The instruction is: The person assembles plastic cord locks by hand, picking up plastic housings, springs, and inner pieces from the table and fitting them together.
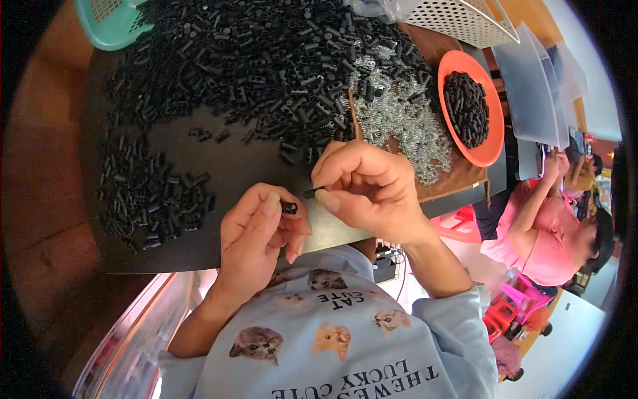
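Observation:
Over the near edge of the dark table [232, 159], my two hands work close together. My left hand [249, 233] pinches a small black plastic barrel piece [288, 208] between thumb and forefinger, a hollow showing at its end. Just beside it, my right hand [372, 189] has thumb and forefinger closed on a tiny dark plastic piece [310, 193], mostly covered by the fingertips. The two pieces are slightly apart. Beyond my hands spreads a large heap of loose black plastic pieces [246, 60]. A pile of small metal springs [405, 126] lies on brown cloth past my right hand.
A smaller pile of black pieces [146, 193] lies at left. An orange bowl [492, 149] of black pieces stands at right. A green basket [109, 30], a white perforated basket [458, 23] and a clear plastic bin [535, 86] sit farther back. A person in pink [541, 233] sits at right.

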`<state>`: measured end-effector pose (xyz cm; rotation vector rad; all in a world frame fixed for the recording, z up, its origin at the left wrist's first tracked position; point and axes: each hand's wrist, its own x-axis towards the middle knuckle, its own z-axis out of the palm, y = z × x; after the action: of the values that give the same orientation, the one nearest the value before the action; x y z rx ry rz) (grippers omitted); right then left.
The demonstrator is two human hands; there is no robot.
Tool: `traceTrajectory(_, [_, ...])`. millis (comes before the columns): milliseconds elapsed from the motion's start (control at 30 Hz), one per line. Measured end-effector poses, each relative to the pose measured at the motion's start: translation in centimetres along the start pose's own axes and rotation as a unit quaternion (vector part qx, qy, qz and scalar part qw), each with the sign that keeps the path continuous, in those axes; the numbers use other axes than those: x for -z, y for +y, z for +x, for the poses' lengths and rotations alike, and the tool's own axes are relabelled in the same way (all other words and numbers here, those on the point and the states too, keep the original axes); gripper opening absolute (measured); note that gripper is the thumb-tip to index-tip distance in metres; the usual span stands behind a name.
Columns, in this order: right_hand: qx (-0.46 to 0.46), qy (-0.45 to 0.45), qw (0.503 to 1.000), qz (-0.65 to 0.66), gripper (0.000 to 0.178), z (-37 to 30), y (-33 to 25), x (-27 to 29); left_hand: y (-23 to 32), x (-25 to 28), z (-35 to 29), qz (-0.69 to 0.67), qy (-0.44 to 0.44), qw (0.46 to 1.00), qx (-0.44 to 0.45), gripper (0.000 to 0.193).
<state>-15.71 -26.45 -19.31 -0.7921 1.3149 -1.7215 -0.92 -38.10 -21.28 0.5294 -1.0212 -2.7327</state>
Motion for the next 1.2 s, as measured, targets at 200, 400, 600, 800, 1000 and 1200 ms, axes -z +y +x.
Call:
traceTrajectory(200, [0.011,0.012,1.000,0.009,0.018,-0.9,-0.2,0.2,-0.3,-0.3,0.1,0.012,-0.006,1.000,-0.017,0.029])
traceTrajectory(400, [-0.017,-0.025,0.998,0.056,0.014,-1.2,-0.5,-0.3,-0.5,-0.4,0.0,0.021,0.024,0.999,-0.018,0.029])
traceTrajectory(600, [-0.007,-0.024,1.000,0.013,0.011,-1.3,-0.4,-0.4,-0.5,-0.5,-0.3,0.057,0.039,0.997,-0.014,0.031])
traceTrajectory(800, [0.041,-0.045,0.995,-0.078,0.016,-1.4,0.0,0.3,-0.4,-0.5,-0.2,0.066,0.040,0.997,-0.008,0.031])
traceTrajectory(1000, [0.068,-0.053,0.988,-0.131,0.016,-1.3,-0.7,0.4,-0.4,-0.2,-0.3,0.076,0.028,0.997,-0.007,0.030])
traceTrajectory(1200, [0.175,-0.072,0.959,-0.209,0.020,-0.8,-0.8,0.4,-0.4,-0.5,-0.2,0.079,0.036,0.996,-0.008,0.031])
